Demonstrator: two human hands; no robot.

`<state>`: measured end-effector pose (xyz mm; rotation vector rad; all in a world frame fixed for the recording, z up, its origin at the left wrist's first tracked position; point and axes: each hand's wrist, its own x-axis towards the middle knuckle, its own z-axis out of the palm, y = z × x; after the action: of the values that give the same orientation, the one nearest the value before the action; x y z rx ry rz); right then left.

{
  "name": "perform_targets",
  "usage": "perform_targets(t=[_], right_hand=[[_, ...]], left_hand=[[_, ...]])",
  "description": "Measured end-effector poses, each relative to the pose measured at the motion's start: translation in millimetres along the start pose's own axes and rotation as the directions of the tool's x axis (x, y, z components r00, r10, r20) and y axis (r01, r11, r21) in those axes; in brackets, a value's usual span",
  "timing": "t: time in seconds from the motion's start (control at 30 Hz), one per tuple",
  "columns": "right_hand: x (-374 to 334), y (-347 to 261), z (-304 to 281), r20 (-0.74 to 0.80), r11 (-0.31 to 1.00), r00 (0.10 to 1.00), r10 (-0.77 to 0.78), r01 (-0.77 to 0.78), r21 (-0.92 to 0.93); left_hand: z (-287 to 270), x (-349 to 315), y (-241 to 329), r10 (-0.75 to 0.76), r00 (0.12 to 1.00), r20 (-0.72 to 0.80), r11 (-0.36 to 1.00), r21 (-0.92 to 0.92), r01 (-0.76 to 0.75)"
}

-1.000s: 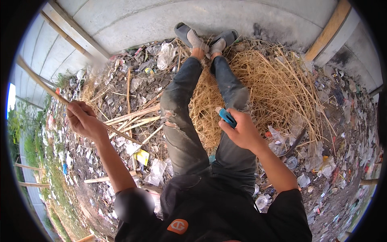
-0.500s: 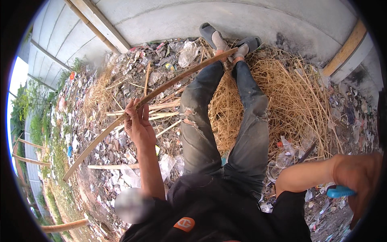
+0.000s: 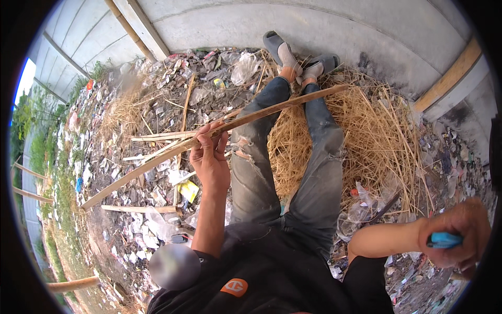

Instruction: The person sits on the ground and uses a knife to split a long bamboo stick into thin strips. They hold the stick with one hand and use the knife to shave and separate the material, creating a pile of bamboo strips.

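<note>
Left hand: the left hand (image 3: 210, 149) is just off the centre toward 9 o'clock, palm turned up, its fingers and thumb pinching a long wooden slat.
Wooden slat: the slat (image 3: 277, 108) lies across the view from between 8 and 9 o'clock to about 2 o'clock, its upper end passing over both shins and reaching above the straw.
Right hand: the right hand (image 3: 460, 235) is out at 4 o'clock near the rim, closed around a blue-handled tool; it looks blurred.
Blue-handled tool: the blue handle (image 3: 444, 240) shows in the fist, well apart from the slat; whether a blade is out, I cannot tell.
Legs: the person sits with worn grey trousers (image 3: 256, 193), torn at one knee, stretched toward 12 o'clock, feet in dark slippers (image 3: 274, 46) against a concrete wall (image 3: 324, 26).
Straw: a dry, tan straw pile (image 3: 374, 138) spreads between the legs and out to 3 o'clock.
Loose wood: several thin strips (image 3: 157, 137) lie at 9 to 10 o'clock, partly beneath the slat; a short stick (image 3: 138, 209) lies at 8 o'clock.
Litter: a yellow packet (image 3: 188, 191) rests near the left forearm at 8 o'clock, amid plastic scraps.
Uprights: a wooden post (image 3: 451, 76) leans at 2 o'clock; a bamboo pole (image 3: 130, 30) stands between 10 and 11.
Greenery: green plants (image 3: 39, 149) grow at 9 o'clock.
</note>
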<state>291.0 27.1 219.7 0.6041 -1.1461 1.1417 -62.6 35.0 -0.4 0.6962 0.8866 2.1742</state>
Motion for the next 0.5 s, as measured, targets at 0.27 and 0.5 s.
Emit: perform_targets(t=[0.27, 0.5], right_hand=[[-142.4, 154.8, -66.0, -0.705, 0.148, 0.378, 0.601, -0.919, -0.366], [-147.8, 178.2, -77.0, -0.786, 0.389, 0.296, 0.544, -0.918, -0.077]], left_hand=[[35.7, -50.4, -31.9, -0.133, 0.991, 0.028, 0.979, -0.151, 0.135], [41.9, -77.3, -47.9, -0.222, 0.965, 0.136, 0.95, -0.192, 0.246]])
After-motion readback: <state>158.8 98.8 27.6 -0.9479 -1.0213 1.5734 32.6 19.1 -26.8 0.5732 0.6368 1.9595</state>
